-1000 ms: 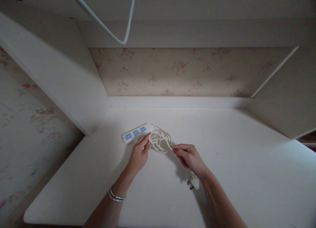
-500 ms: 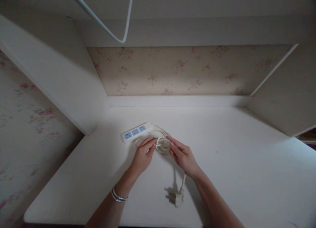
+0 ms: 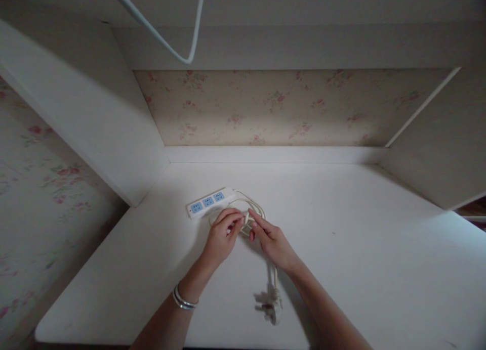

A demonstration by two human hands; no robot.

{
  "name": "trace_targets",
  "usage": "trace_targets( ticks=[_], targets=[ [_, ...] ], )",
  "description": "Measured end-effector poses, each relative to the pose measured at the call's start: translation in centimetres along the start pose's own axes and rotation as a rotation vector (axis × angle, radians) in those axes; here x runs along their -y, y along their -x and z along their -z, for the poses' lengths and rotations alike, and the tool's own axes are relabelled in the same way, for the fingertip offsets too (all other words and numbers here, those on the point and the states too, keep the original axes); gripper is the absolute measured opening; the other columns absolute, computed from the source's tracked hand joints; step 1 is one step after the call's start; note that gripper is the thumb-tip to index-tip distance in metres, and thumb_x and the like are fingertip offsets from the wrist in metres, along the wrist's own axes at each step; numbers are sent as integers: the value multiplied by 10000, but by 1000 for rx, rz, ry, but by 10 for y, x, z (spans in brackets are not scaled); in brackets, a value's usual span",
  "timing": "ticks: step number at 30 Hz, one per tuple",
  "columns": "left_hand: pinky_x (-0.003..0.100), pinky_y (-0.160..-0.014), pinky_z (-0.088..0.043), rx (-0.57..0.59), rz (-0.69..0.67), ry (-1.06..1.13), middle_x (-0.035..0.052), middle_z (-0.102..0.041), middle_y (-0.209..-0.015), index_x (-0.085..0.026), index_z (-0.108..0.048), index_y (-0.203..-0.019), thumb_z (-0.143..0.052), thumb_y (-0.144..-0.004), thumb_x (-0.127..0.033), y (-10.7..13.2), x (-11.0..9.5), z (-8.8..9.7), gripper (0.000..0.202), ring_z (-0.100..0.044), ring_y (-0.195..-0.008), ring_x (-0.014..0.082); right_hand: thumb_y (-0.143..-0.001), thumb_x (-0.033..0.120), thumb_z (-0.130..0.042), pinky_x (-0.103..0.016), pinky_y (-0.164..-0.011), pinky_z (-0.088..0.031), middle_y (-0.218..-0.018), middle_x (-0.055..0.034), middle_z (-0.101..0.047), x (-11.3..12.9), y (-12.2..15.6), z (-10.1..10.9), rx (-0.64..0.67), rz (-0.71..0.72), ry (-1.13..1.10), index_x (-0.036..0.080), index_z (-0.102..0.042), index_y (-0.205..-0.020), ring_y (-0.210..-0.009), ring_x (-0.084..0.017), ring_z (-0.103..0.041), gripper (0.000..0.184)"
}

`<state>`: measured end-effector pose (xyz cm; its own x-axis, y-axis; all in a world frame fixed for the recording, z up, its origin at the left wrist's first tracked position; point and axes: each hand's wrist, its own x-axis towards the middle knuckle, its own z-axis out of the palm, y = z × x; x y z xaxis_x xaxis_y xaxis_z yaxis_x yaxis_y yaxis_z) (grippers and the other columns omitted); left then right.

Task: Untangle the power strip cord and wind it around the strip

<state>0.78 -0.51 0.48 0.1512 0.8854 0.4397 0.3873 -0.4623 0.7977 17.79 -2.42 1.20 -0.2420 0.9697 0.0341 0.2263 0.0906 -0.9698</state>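
Observation:
A white power strip with three blue socket faces lies on the white desk, beyond my hands. Its pale cord runs off the right end and loops toward me. My left hand pinches a part of the cord between thumb and fingers. From the other side my right hand closes on the same looped part, fingertips almost meeting the left ones; the fingers hide some of the loops. Below my right hand the cord's plug hangs with its prongs facing left, its shadow beside it.
White side panels rise at the left and right of the desk. Flowered wallpaper covers the back. Overhead, a bent white rod or cable hangs down from above, in front of the upper shelf.
My right hand has moved left, closer to my left hand, and the open loop between them has narrowed. The plug has shifted slightly and turned. The power strip stays put.

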Motion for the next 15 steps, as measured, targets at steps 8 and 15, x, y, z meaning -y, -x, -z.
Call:
trace_targets(
  ticks=[8,15],
  targets=[
    [254,-688,-496,59,-68,-92,48,-624,-893,-198,-618,-966,-463,-908,-246,5,-12,3,173,-590,-832,154,-851,530,-510,-225,-529,-398,-720,14,-586,13,2,-2,-21,-4,-92,237,-557,-1204,-556,-106,-491,461],
    [289,-698,-527,-43,103,-51,59,-621,-888,-177,-582,-962,-445,-917,-310,3,0,2,197,-612,-779,161,-839,542,-516,-225,-538,-422,-655,16,-606,6,-1,6,-143,-38,-41,219,-575,-958,-602,-135,-577,349]
  ],
)
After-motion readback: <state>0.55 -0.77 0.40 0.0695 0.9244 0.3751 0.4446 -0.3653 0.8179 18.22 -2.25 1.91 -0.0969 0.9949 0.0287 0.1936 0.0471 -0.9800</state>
